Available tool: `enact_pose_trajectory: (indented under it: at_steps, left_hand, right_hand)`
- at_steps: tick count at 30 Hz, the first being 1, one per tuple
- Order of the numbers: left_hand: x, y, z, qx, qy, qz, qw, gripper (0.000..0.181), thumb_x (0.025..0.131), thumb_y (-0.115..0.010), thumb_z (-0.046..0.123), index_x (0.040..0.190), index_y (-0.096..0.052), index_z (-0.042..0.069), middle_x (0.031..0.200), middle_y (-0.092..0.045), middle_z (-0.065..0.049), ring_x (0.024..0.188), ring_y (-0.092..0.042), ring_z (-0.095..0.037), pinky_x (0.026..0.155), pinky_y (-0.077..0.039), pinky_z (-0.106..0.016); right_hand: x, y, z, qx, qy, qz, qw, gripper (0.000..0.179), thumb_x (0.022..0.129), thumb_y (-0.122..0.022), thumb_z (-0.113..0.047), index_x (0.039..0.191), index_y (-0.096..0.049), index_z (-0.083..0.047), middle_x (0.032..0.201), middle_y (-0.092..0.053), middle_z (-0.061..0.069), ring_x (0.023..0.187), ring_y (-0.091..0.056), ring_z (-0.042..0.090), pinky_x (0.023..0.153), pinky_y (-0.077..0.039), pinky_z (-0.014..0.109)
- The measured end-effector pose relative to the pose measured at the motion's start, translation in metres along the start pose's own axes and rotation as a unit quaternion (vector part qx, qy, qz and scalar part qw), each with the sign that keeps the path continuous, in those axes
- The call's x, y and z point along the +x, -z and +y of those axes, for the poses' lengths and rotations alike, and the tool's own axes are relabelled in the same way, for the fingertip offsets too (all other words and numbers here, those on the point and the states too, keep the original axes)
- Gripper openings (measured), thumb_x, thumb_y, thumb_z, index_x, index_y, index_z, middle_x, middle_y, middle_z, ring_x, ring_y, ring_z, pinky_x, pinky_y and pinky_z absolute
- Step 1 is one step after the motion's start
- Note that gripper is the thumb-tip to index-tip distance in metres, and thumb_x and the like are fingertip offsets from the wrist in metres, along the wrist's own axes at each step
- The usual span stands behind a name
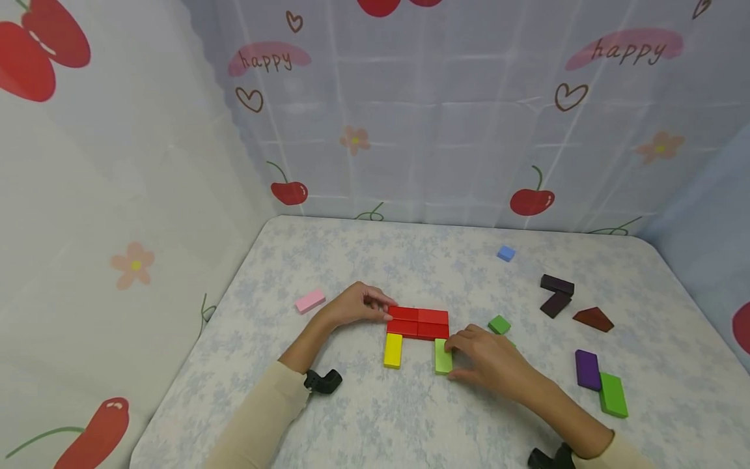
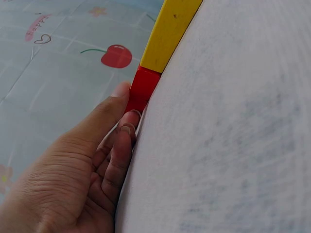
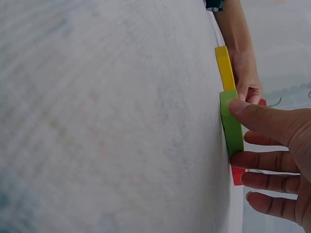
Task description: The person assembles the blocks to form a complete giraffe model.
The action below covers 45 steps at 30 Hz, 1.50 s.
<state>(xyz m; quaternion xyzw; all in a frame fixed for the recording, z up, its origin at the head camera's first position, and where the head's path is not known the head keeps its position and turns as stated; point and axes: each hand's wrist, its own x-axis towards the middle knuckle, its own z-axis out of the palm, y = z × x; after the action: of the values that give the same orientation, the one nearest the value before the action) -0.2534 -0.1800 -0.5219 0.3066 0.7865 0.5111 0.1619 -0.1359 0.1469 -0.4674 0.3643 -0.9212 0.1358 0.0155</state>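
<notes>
The left wrist view shows a small dark mark on the plain yellow rectangular block (image 1: pixel 393 351), a detail lost in the head view; the right wrist view shows the right hand (image 1: pixel 489 361) spanning the light-green rectangular block (image 1: pixel 443 356) lengthwise, thumb at the near end and a fingertip at the far one. The left hand (image 1: pixel 355 304) pinches the outer left end of the red group.

Counted in the head view: four glossy red rectangular blocks (image 1: pixel 418 322), set two by two on the pale blue-patterned tabletop (image 1: pixel 346 417); below them, one yellow under the left end and one light-green under the right, like two short legs. Left of them lies one pink block (image 1: pixel 310 301); to the right, one small blue block (image 1: pixel 506 253), two blackish bars (image 1: pixel 555 304), one brown angular piece (image 1: pixel 594 319), one purple block (image 1: pixel 588 370) touching one bright-green block (image 1: pixel 613 395), and one small green block (image 1: pixel 499 324). A green sliver (image 1: pixel 513 344) behind the right hand may be another piece.
</notes>
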Motion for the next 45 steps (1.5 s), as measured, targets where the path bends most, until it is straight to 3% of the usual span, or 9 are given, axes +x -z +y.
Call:
enact_pose_trajectory:
  at_steps: [32,40,45]
  left_hand:
    - [-0.002,0.001,0.007,0.004,0.012,-0.001,0.9999,0.024,0.087,-0.083,0.021,0.111,-0.080,0.018,0.090,-0.072,0.000,0.075,-0.059,-0.017,0.069,-0.051,-0.027]
    - [-0.001,-0.001,0.005,0.002,0.009,-0.001,1.0000,0.024,0.088,-0.081,0.017,0.112,-0.080,0.016,0.089,-0.072,0.000,0.074,-0.059,-0.016,0.069,-0.050,-0.027]
    - [-0.002,0.000,0.005,0.005,0.011,0.001,0.9999,0.023,0.089,-0.081,0.018,0.112,-0.080,0.017,0.090,-0.073,0.001,0.074,-0.058,-0.015,0.069,-0.050,-0.027]
  right_hand:
    - [0.000,0.000,-0.001,-0.001,-0.012,-0.002,0.9999,0.042,0.075,-0.090,-0.040,0.108,-0.075,-0.018,0.101,-0.071,-0.007,0.094,-0.060,0.010,0.075,-0.056,0.029]
    - [-0.011,0.018,0.005,0.012,-0.053,0.058,0.9968,0.031,0.084,-0.084,-0.038,0.108,-0.076,-0.020,0.105,-0.070,-0.007,0.097,-0.067,0.014,0.067,-0.055,0.031]
    - [-0.019,0.034,0.016,0.010,-0.082,0.103,0.9913,0.026,0.085,-0.084,-0.031,0.106,-0.076,-0.018,0.104,-0.072,-0.003,0.093,-0.069,0.017,0.069,-0.058,0.037]
